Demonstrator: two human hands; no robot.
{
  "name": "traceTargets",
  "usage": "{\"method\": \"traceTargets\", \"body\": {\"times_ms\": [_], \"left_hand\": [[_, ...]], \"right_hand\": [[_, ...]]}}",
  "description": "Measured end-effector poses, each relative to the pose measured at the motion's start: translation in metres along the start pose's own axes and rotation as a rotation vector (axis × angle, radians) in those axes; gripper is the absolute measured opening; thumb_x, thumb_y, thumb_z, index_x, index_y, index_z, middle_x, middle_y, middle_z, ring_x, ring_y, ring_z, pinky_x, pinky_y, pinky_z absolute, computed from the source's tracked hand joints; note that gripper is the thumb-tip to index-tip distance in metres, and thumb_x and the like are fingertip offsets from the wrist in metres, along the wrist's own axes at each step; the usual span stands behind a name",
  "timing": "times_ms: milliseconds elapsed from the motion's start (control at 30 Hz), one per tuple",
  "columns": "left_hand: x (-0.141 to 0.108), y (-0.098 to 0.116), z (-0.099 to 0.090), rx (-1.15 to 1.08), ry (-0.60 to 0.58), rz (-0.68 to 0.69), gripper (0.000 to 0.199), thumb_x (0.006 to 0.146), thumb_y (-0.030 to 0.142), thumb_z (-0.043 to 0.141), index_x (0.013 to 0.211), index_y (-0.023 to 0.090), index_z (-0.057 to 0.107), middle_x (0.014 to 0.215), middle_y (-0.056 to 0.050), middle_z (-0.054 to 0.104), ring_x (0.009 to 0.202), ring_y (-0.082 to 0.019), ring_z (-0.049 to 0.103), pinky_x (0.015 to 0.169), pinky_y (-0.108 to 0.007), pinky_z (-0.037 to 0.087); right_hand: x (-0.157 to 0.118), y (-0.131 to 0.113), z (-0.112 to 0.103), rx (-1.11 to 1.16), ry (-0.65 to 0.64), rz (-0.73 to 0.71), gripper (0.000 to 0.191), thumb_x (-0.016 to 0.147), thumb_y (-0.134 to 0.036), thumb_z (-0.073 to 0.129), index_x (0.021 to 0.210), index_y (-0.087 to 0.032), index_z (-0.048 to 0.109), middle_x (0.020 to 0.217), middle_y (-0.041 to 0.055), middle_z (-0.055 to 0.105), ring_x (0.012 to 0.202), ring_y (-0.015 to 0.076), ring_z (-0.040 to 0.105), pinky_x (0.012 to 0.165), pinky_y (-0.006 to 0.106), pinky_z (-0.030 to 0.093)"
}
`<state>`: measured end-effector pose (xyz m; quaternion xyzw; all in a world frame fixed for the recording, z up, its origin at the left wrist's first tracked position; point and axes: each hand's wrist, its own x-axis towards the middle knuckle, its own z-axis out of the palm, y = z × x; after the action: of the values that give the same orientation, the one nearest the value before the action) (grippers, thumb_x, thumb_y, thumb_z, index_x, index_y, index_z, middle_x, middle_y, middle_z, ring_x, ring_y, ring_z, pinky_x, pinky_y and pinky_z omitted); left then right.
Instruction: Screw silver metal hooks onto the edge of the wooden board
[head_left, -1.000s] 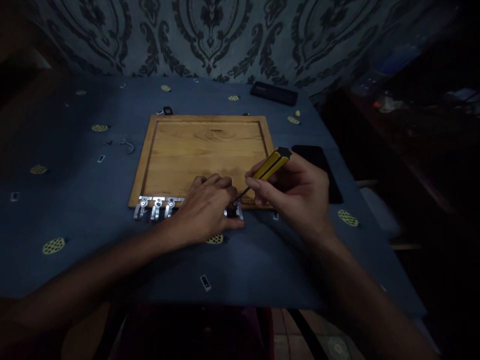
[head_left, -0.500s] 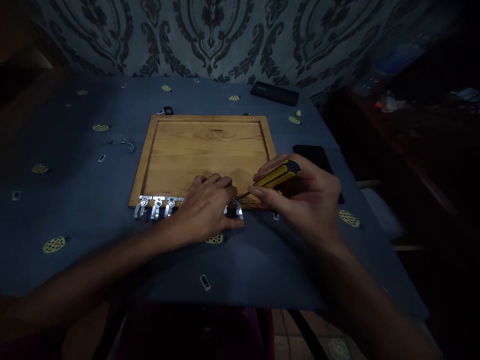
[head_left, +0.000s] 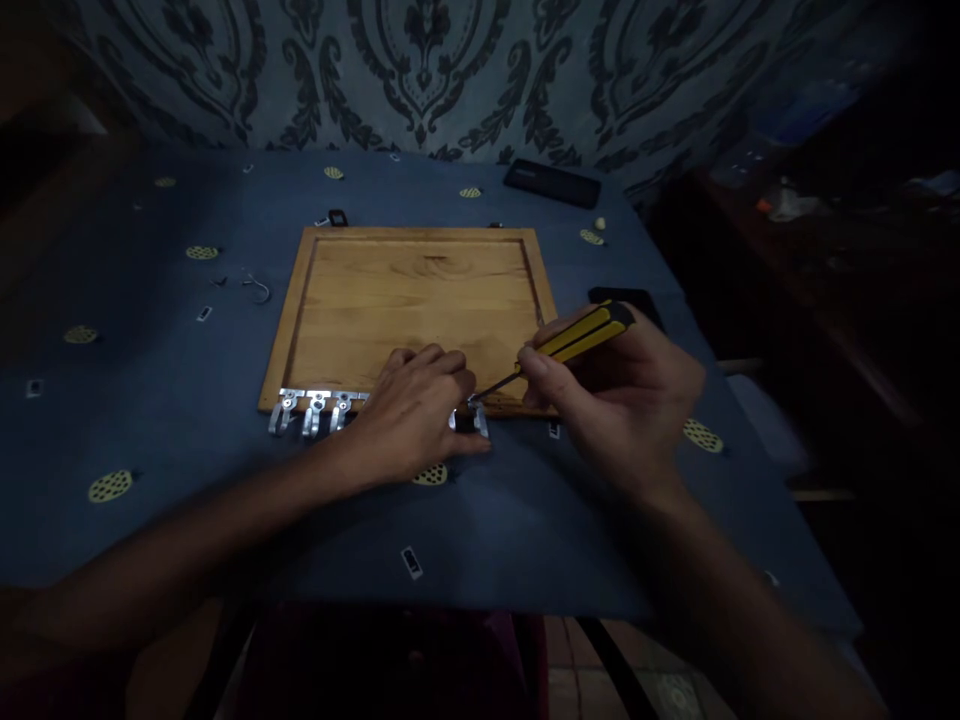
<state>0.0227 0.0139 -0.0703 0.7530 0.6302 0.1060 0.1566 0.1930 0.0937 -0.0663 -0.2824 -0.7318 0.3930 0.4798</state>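
A framed wooden board [head_left: 405,310] lies flat on the table. Along its near edge runs a silver hook rail [head_left: 330,396] with several metal hooks. My left hand [head_left: 416,410] is closed over the right part of this rail, fingers bent on the board and thumb below the edge, hiding some hooks. In my right hand [head_left: 630,400] is a yellow and black screwdriver [head_left: 581,335], held slanted by its handle. Its tip meets the rail near its right end, just beside my left fingers; a screw there is too small to make out.
A dark blue cloth with yellow prints covers the table [head_left: 225,560]. A black case-like object [head_left: 553,183] lies at the back right, and a flat black object [head_left: 630,296] is partly behind my right hand. Loose hooks [head_left: 256,288] lie left of the board. A patterned curtain [head_left: 420,80] hangs behind.
My right hand and the screwdriver handle have shifted right and slightly up, so the shaft shows more. The tip stays at the rail. My left hand has hardly moved.
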Motion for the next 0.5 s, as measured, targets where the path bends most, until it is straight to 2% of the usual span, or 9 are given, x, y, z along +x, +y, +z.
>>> {"method": "traceTargets", "body": {"times_ms": [167,400,500], "left_hand": [[0.0000,0.0012,-0.0005,0.000,-0.013,-0.002,0.045,0.084,0.054,0.082,0.104,0.015,0.071,0.109,-0.008,0.068,0.114,-0.032,0.060,0.098,-0.046,0.044],[0.0007,0.0019,-0.0009,-0.002,-0.011,-0.005,0.043,0.084,0.052,0.082,0.104,0.015,0.071,0.115,-0.008,0.068,0.116,-0.033,0.059,0.098,-0.046,0.043],[0.0005,0.0017,-0.0005,0.002,-0.013,-0.007,0.044,0.084,0.052,0.082,0.106,0.015,0.071,0.114,-0.008,0.068,0.116,-0.033,0.059,0.098,-0.046,0.043]], "right_hand": [[-0.0009,-0.0005,0.0012,-0.012,-0.009,0.014,0.019,0.080,-0.031,0.088,0.081,-0.029,0.069,0.073,-0.0033,0.061,0.055,0.0136,0.056,0.047,0.030,0.046],[-0.0025,-0.0040,0.0013,-0.001,-0.049,0.060,0.028,0.076,-0.041,0.093,0.078,-0.026,0.069,0.071,-0.0031,0.062,0.055,0.0134,0.057,0.048,0.029,0.047],[0.0004,-0.0073,-0.0025,0.015,-0.098,0.090,0.027,0.076,-0.041,0.093,0.087,-0.026,0.074,0.077,-0.0026,0.067,0.058,0.0129,0.059,0.052,0.028,0.050]]}}
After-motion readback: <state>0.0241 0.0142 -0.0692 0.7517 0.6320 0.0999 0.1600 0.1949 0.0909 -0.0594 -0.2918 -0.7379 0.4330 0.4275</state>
